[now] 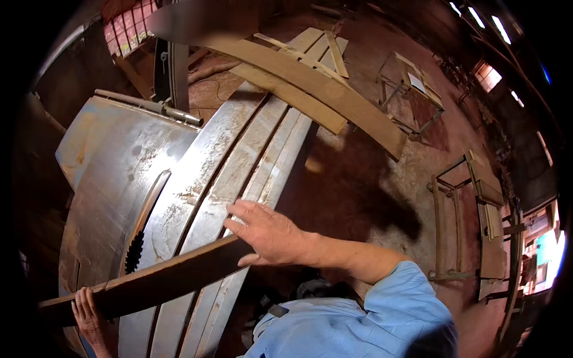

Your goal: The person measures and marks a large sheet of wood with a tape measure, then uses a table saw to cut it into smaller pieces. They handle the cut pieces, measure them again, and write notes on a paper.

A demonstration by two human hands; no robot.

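Note:
A long dark wooden board [167, 281] stretches across the metal table of a table saw [224, 137]. Near the board's left end, the fingers of my left hand [91, 322] curl over its edge. My right hand [271, 232] grips the right end, thumb on the near side and fingers over the far side. Just beyond the board, the toothed saw blade [135, 253] sticks up through the table, with a curved metal splitter [150, 200] behind it. Part of the blade is hidden by the board.
Two wide planks [316, 83] lie across the table's far end, with thinner strips [337, 55] beyond. A metal rail [149, 107] edges the far left plate. On the floor to the right stand a frame stand [412, 89] holding boards and a rack [459, 227] with wood pieces.

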